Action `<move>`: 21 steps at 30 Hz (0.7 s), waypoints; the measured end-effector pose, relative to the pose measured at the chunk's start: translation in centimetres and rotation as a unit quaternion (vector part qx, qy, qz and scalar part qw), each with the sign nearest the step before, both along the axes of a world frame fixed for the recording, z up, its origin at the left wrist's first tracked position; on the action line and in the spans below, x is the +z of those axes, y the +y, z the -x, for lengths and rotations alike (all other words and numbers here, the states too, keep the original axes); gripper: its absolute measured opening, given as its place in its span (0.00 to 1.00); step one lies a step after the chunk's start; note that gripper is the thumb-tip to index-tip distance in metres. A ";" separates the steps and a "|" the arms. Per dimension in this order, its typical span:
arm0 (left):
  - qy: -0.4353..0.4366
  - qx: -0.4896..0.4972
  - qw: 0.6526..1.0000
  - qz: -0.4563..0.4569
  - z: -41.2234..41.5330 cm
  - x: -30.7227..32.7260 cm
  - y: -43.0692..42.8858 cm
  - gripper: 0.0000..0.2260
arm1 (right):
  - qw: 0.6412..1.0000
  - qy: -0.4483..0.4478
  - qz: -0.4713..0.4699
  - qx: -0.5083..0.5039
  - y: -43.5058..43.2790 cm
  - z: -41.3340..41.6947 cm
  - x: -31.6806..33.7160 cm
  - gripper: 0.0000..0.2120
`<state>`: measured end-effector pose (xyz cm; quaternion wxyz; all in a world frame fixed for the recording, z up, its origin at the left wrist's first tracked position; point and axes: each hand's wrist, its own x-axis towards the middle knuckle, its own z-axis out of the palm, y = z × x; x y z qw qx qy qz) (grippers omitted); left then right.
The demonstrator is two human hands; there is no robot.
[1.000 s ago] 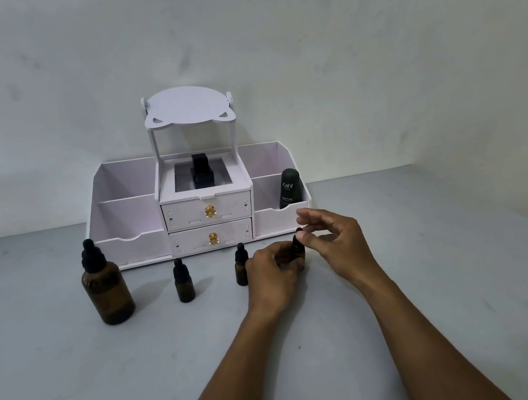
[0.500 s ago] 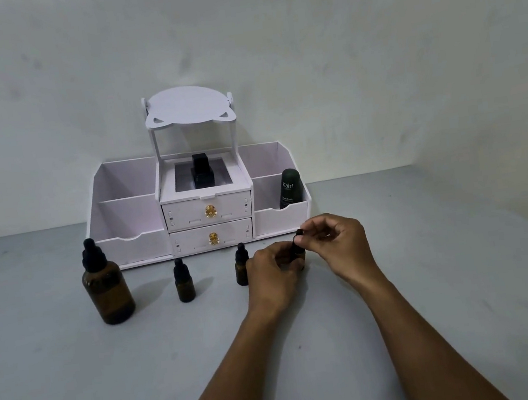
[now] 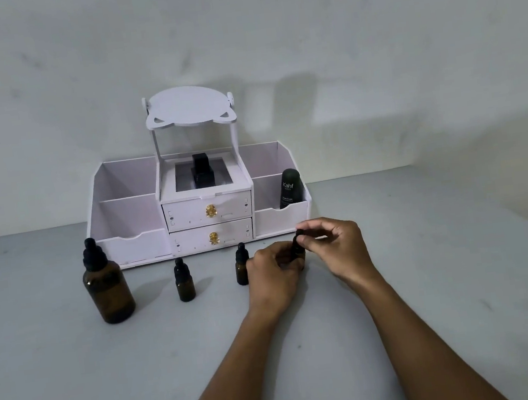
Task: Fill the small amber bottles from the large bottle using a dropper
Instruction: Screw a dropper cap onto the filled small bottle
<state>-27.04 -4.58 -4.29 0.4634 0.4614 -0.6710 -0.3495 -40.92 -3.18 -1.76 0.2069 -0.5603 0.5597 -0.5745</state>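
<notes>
Head view: my left hand [image 3: 273, 273] curls round the rightmost small amber bottle [image 3: 297, 255], which stands upright with its long axis vertical. My right hand [image 3: 338, 250] pinches its black dropper cap [image 3: 300, 238], which points up. The large bottle [image 3: 109, 292] stands upright, well left.

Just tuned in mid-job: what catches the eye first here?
Both hands meet at centre: the left hand grips a small amber bottle while the right hand pinches its dropper cap. The large amber bottle stands capped at the left, two more small bottles between, a white organiser behind.
</notes>
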 end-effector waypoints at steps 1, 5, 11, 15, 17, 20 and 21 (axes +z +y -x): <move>0.001 -0.001 1.000 0.001 0.0 0.0 0.0 0.13 | 1.000 0.000 0.001 -0.007 0.0 -0.1 0.0 0.09; 0.001 0.003 1.000 0.002 0.0 0.1 0.1 0.12 | 1.000 -0.023 0.006 -0.003 0.0 0.1 0.0 0.10; 0.000 0.004 1.000 0.000 0.0 0.1 0.1 0.13 | 1.000 0.003 0.000 -0.014 -0.1 -0.1 0.0 0.08; -0.004 0.003 1.000 0.005 0.0 0.1 0.1 0.14 | 1.000 -0.012 -0.003 0.001 0.0 0.1 0.1 0.11; -0.008 0.001 1.000 0.006 0.0 0.2 0.1 0.14 | 1.000 -0.008 -0.011 0.004 0.1 0.2 0.1 0.10; -0.009 0.002 1.000 0.007 0.0 0.1 0.2 0.13 | 1.000 0.005 -0.009 -0.007 0.1 0.1 0.0 0.10; -0.010 0.004 1.000 0.008 0.0 0.2 0.2 0.13 | 1.000 0.007 -0.006 -0.009 0.0 0.1 0.0 0.10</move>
